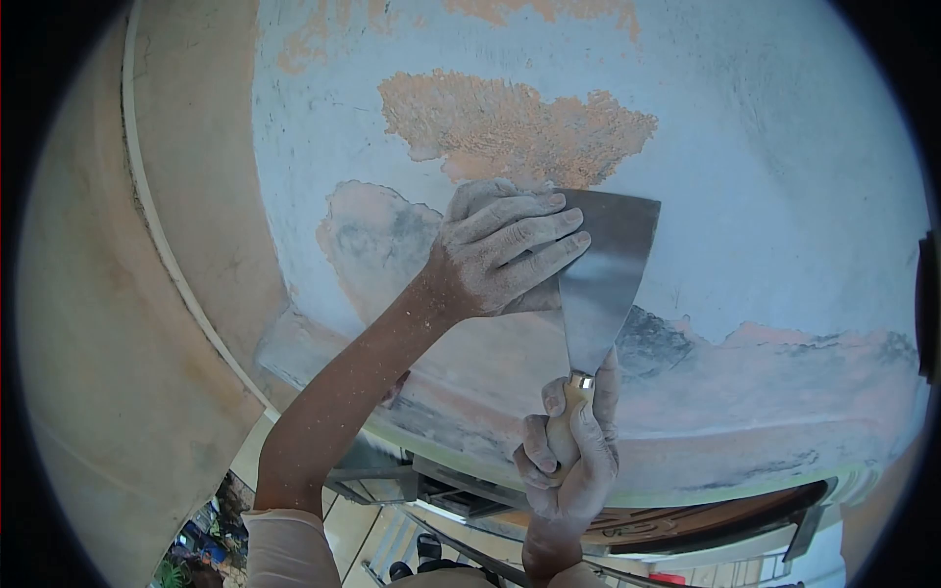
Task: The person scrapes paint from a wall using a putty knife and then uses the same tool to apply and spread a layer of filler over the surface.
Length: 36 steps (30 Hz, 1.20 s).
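A wide metal scraper (610, 274) with a pale handle is raised, its blade upward, over a white and peach wall (765, 225). My right hand (578, 451) is wrapped round the handle below the blade. Dusty and whitish, my left hand (510, 240) has its fingertips on the left side of the blade near its top edge; its thumb is mostly hidden. Just above the blade lies a rough orange patch (520, 122) where the paint is gone. Grey and pink patches (382, 230) show left of my left hand and along the lower wall.
A thin pale strip (162, 235) curves down the left side, past a beige surface (108, 294). Far below are tiles, a railing, dark footwear (428, 549) and a brown panelled surface (706, 519). Plants and assorted items (211, 539) show at the lower left.
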### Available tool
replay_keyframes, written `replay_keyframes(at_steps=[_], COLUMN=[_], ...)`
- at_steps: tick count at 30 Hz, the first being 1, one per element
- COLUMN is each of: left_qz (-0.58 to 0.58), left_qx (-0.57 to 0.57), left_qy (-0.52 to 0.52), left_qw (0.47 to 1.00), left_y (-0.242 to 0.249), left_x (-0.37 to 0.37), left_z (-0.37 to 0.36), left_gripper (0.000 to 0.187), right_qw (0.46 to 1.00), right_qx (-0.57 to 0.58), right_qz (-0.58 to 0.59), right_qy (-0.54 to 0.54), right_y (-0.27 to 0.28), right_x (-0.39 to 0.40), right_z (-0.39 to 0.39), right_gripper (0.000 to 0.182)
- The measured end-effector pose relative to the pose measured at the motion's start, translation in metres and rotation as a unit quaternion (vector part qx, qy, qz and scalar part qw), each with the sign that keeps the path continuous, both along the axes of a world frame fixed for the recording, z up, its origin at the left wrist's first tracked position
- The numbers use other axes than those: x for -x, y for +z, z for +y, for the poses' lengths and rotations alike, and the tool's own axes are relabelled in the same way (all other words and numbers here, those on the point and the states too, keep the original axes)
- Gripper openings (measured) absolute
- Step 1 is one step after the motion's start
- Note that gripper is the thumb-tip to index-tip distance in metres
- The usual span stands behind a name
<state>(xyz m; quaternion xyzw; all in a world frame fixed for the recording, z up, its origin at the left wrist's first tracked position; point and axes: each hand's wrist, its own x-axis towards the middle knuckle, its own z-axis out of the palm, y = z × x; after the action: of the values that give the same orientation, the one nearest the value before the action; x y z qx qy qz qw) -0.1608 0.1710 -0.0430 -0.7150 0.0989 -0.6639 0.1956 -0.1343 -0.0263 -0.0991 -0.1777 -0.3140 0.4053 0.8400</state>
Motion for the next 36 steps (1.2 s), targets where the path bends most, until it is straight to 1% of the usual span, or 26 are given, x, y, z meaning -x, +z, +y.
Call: replay_keyframes(at_steps=[4, 7, 10, 14, 16, 19, 22, 25, 28, 31, 34, 36], left_qz=[0.017, -0.029, 0.008, 0.000, -0.010, 0.029, 0.002, 0.046, 0.029, 0.027, 0.045, 0.024], left_qx=[-0.031, 0.006, -0.023, -0.004, 0.004, -0.036, -0.034, -0.067, -0.020, -0.009, -0.039, -0.020], left_qy=[0.013, 0.018, 0.011, 0.010, 0.011, 0.003, 0.005, 0.015, 0.002, -0.010, 0.012, 0.003], left_qw=[0.999, 0.999, 1.000, 1.000, 1.000, 0.999, 0.999, 0.997, 0.999, 1.000, 0.998, 0.999], left_y=[0.000, 0.007, 0.005, 0.006, 0.008, 0.002, 0.005, 0.000, 0.002, 0.002, -0.002, 0.001], left_x=[-0.001, 0.000, 0.001, 0.001, 0.001, 0.001, 0.001, 0.000, 0.000, 0.000, -0.001, -0.001], left_z=[0.003, -0.001, 0.000, -0.001, -0.002, 0.000, 0.001, 0.003, -0.002, -0.004, -0.003, -0.003], left_gripper=[0.037, 0.035, 0.035, 0.038, 0.039, 0.043, 0.044, 0.044, 0.036, 0.036, 0.039, 0.039], right_qw=[1.000, 1.000, 1.000, 1.000, 1.000, 1.000, 1.000, 1.000, 1.000, 1.000, 1.000, 1.000], right_qx=[0.002, -0.008, -0.004, -0.020, 0.000, 0.002, 0.004, 0.012, -0.002, -0.003, -0.006, -0.002], right_qz=[-0.011, -0.022, -0.005, -0.016, -0.004, -0.008, -0.001, 0.000, -0.002, 0.000, 0.003, 0.009], right_qy=[-0.002, 0.002, 0.010, 0.016, 0.007, 0.005, 0.000, -0.009, -0.008, -0.011, -0.006, -0.008], right_y=[-0.003, 0.001, -0.003, 0.002, 0.000, -0.005, -0.007, -0.013, -0.008, -0.012, -0.010, -0.009], right_x=[-0.004, -0.003, -0.007, -0.003, -0.003, -0.005, -0.002, -0.007, -0.003, -0.005, -0.005, -0.003], right_z=[-0.001, 0.007, 0.003, 0.010, 0.002, 0.000, 0.001, -0.004, 0.002, -0.001, 0.000, -0.002], right_gripper=[0.053, 0.053, 0.053, 0.053, 0.052, 0.052, 0.051, 0.051, 0.050, 0.050, 0.050, 0.050])
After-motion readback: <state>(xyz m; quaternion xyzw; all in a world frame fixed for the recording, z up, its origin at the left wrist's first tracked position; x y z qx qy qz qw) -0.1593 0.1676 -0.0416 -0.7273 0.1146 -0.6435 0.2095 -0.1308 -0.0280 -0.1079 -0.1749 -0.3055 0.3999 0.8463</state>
